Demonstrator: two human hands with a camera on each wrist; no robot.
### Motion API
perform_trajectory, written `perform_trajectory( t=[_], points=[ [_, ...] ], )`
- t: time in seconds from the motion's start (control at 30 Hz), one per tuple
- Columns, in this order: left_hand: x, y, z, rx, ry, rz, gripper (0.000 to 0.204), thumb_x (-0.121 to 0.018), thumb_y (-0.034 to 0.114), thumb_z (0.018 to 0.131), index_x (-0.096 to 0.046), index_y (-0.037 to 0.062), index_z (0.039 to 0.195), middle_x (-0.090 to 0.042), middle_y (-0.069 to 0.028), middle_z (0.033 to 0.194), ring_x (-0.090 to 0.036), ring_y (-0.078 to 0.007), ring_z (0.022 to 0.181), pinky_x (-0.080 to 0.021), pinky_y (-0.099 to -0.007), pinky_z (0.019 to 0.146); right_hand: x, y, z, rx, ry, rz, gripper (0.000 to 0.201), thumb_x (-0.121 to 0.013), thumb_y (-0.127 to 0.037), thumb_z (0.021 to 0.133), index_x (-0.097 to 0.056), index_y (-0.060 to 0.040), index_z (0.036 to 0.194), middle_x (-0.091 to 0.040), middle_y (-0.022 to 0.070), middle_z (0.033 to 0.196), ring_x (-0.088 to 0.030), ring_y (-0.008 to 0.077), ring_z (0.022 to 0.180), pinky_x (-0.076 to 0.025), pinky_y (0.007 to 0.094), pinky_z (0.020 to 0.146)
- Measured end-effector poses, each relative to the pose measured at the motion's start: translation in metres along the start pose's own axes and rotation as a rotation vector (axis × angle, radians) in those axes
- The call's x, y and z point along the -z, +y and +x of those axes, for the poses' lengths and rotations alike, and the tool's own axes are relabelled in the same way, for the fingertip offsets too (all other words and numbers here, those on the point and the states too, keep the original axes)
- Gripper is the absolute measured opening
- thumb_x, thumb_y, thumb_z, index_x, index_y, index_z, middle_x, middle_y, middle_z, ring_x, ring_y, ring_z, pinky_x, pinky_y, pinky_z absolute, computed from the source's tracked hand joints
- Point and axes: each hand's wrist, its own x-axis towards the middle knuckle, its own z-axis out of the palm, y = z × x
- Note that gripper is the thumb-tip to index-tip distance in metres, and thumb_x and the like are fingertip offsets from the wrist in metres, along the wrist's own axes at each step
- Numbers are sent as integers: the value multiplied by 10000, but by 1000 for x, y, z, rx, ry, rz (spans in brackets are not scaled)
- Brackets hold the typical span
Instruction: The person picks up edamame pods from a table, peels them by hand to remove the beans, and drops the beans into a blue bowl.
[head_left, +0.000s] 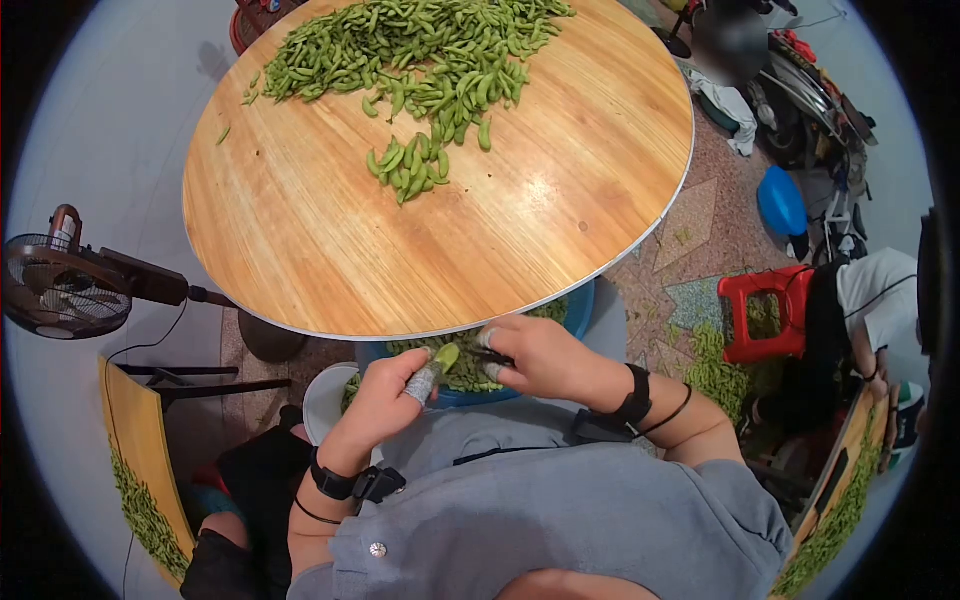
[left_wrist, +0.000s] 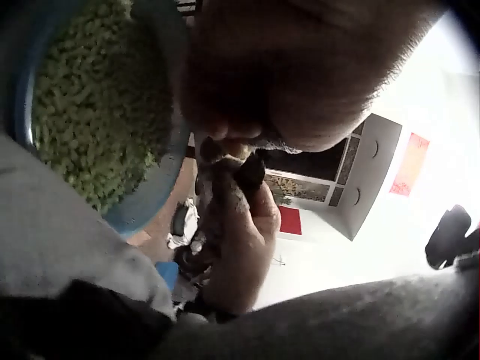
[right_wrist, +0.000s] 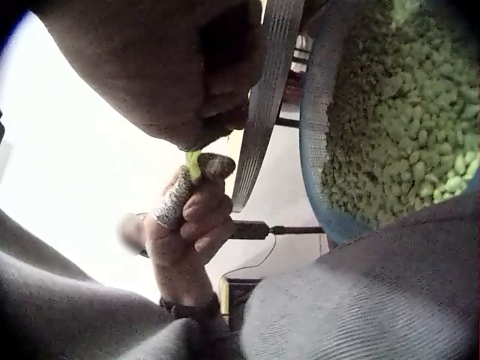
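While I look down from the head view, my left hand (head_left: 390, 397) pinches a green pod (head_left: 448, 356) between thumb and forefinger, with its tip pointing up and toward my right hand (head_left: 545, 357). The right hand's fingers are bent close together just beside the pod; I cannot tell whether they grip anything. A grey wrap (head_left: 422, 382) covers my left thumb, and the right fingertips are wrapped too. Both hands are above a blue basin (head_left: 580, 312), partly under the near edge of the round table (head_left: 330, 220). A heap of pods (head_left: 400, 50) covers the table's far side, with a smaller cluster (head_left: 410, 168) nearer me. A fan (head_left: 66, 285) stands to my left; to my right are a red stool (head_left: 735, 320) and a person in a white top (head_left: 880, 290).

In the left wrist view, my two hands meet at the fingertips, too dark for me to make out the pod. Green beans (left_wrist: 94, 112) fill the basin at the left.

In the right wrist view, the pod shows bright between my left thumb and finger, right under my blurred right hand. The basin of beans is at the right.
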Motion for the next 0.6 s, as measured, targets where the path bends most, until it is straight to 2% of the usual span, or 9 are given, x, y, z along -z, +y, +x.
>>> perform_trajectory(
  t=[0.17,0.23,0.27,0.33,0.37,0.43,0.5,0.53,0.6],
  points=[
    [-6,-4,-3,-39,112,266,112,-544,93,815,-564,-13,844,-552,-187,690,-590,-287,628,-455,-342,592,0,-18,1,-45,99,-49,215,-630,-133,736,-571,-25,912,-591,177,844,-582,373,803,-477,428,666],
    [-11,6,-1,-86,132,281,120,-564,106,819,-573,-9,853,-548,-191,699,-583,-285,621,-456,-342,592,-3,-21,10,37,206,76,207,-629,-141,774,-570,-17,929,-587,121,749,-595,291,679,-477,382,591],
    [-12,17,-2,-166,120,173,111,-570,97,818,-579,-6,858,-547,-175,691,-575,-259,605,-454,-333,582,-7,-21,11,41,206,74,207,-629,-141,774,-570,-17,929,-587,121,749,-595,291,679,-477,382,591],
    [-11,23,-1,-252,116,65,103,-576,89,818,-585,-3,863,-547,-160,684,-566,-234,590,-451,-323,571,-14,-17,12,-357,-29,666,173,-615,-169,852,-574,-35,953,-537,37,635,-526,142,541,-427,287,486],
    [-12,21,-3,-245,60,-40,84,-568,74,829,-590,2,867,-550,-118,669,-552,-187,582,-446,-302,559,-12,-18,13,-355,-34,661,173,-615,-169,852,-574,-35,953,-537,37,635,-526,142,541,-427,287,486],
    [-13,21,-3,-236,-2,-147,70,-560,60,839,-594,8,871,-553,-77,655,-539,-140,574,-441,-280,547,-7,-24,13,-513,-117,1077,149,-587,-197,905,-575,-62,966,-475,-26,585,-433,41,503,-349,208,440],
    [-13,23,0,-84,-91,-450,74,-540,55,866,-597,18,894,-541,4,656,-518,-70,585,-429,-233,539,-3,-22,13,-533,-134,1104,138,-576,-201,915,-576,-77,977,-479,-30,594,-429,31,503,-326,193,434],
    [-13,21,1,-88,-92,-452,74,-540,55,866,-597,18,894,-541,4,656,-518,-70,585,-429,-233,539,0,-19,13,-546,-149,1132,129,-564,-204,926,-577,-92,988,-482,-35,604,-425,21,503,-304,178,428],
    [-9,13,1,18,-110,-726,85,-527,57,879,-595,24,918,-532,27,667,-511,-56,581,-429,-212,543,-2,-5,10,-554,-158,1142,168,-596,-204,897,-582,-56,976,-499,-4,612,-471,63,532,-371,220,459]
  ],
)
